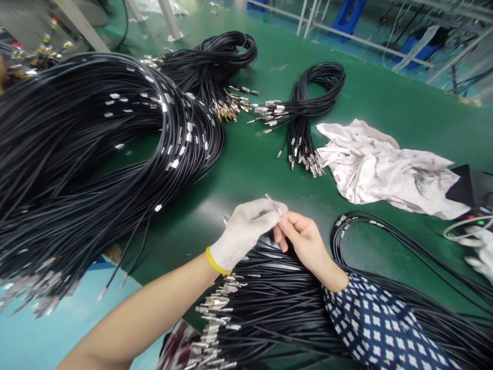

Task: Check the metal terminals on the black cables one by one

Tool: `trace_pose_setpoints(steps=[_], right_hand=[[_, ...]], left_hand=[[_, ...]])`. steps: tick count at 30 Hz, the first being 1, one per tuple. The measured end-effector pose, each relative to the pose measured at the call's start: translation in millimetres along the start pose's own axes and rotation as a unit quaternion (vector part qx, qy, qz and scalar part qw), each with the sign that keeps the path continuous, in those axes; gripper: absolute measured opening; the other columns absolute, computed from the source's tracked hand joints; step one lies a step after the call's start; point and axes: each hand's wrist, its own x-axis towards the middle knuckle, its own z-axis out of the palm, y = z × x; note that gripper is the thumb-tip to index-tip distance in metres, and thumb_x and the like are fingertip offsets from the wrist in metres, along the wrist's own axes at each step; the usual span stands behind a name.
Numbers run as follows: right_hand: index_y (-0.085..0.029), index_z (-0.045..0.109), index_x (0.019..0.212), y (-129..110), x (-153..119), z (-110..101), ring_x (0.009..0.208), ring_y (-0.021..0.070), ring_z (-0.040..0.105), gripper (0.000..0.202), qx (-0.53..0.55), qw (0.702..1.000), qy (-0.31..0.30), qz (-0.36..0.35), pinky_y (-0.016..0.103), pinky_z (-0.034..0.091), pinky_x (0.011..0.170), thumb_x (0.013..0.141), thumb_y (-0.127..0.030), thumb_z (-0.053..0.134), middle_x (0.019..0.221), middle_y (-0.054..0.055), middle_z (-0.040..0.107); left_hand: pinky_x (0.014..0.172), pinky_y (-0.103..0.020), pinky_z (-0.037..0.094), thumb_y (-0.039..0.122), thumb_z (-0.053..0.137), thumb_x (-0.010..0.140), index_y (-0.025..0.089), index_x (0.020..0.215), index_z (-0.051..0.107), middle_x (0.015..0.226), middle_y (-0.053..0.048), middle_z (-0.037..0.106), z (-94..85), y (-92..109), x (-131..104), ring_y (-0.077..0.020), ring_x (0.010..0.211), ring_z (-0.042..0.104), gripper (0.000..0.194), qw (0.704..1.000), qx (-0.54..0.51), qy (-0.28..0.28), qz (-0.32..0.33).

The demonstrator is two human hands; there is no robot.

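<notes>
My left hand [248,226], in a white glove with a yellow cuff, pinches a small metal-ended piece, which looks like a black cable's connector [280,211]. My right hand [306,241] is bare and its fingertips close on the same spot, touching the glove. Most of what they grip is hidden by the fingers. Another small metal tip [268,197] pokes out just above the glove. Below both hands lies a wide bundle of black cables [277,303], their silver connectors [215,318] fanned out at the left end.
A large looped heap of black cables [185,144] covers the left of the green table [246,169]. Two coiled cable bundles [227,51] [319,92] lie at the back. A crumpled white cloth [385,164] rests at right, near a dark box [473,185] and several looped cables [341,236].
</notes>
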Motion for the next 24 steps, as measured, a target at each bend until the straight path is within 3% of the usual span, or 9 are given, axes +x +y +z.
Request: trace_pose_setpoints(steps=[7, 14, 17, 24], right_hand=[[-0.018, 0.062, 0.076, 4.0, -0.8, 6.4, 0.039, 0.0067, 0.04, 0.041, -0.009, 1.0, 0.018, 0.015, 0.021, 0.031, 0.04, 0.092, -0.056, 0.06, 0.057, -0.003, 0.058], [-0.019, 0.056, 0.063, 3.2, 0.1, 8.3, 0.039, 0.0058, 0.037, 0.046, -0.002, 1.0, 0.018, 0.011, 0.022, 0.03, 0.041, 0.093, -0.052, 0.061, 0.055, -0.003, 0.053], [-0.018, 0.06, 0.07, 2.4, 1.8, 5.5, 0.038, 0.0057, 0.037, 0.042, 0.014, 0.999, 0.008, 0.028, 0.022, 0.028, 0.04, 0.092, -0.054, 0.062, 0.055, -0.004, 0.055], [-0.016, 0.068, 0.081, -2.7, 0.4, -0.8, 0.042, 0.0055, 0.033, 0.036, 0.061, 0.997, -0.017, 0.05, 0.021, 0.022, 0.04, 0.092, -0.05, 0.064, 0.055, -0.004, 0.055]], left_hand=[[0.08, -0.026, 0.051, 0.03, 0.075, 0.079, 0.018, 0.082, 0.078, 0.087, -0.004, 0.074, 4.6, -5.1, -2.3, -0.0168, 0.088, 0.066, 0.013, 0.998, -0.023, 0.051, -0.011], [0.085, -0.027, 0.05, 0.026, 0.073, 0.079, 0.019, 0.082, 0.078, 0.093, -0.003, 0.074, 7.0, -8.8, -3.4, -0.0176, 0.093, 0.067, 0.01, 0.997, -0.009, 0.073, 0.001], [0.081, -0.027, 0.05, 0.031, 0.074, 0.079, 0.018, 0.081, 0.077, 0.088, -0.004, 0.073, 5.1, -6.7, -1.2, -0.0171, 0.088, 0.066, 0.014, 0.998, -0.005, 0.056, -0.011], [0.092, -0.028, 0.047, 0.034, 0.068, 0.086, 0.019, 0.092, 0.077, 0.099, -0.004, 0.073, -8.0, -2.3, 5.8, -0.0172, 0.097, 0.063, 0.018, 0.999, -0.053, -0.015, 0.001]])
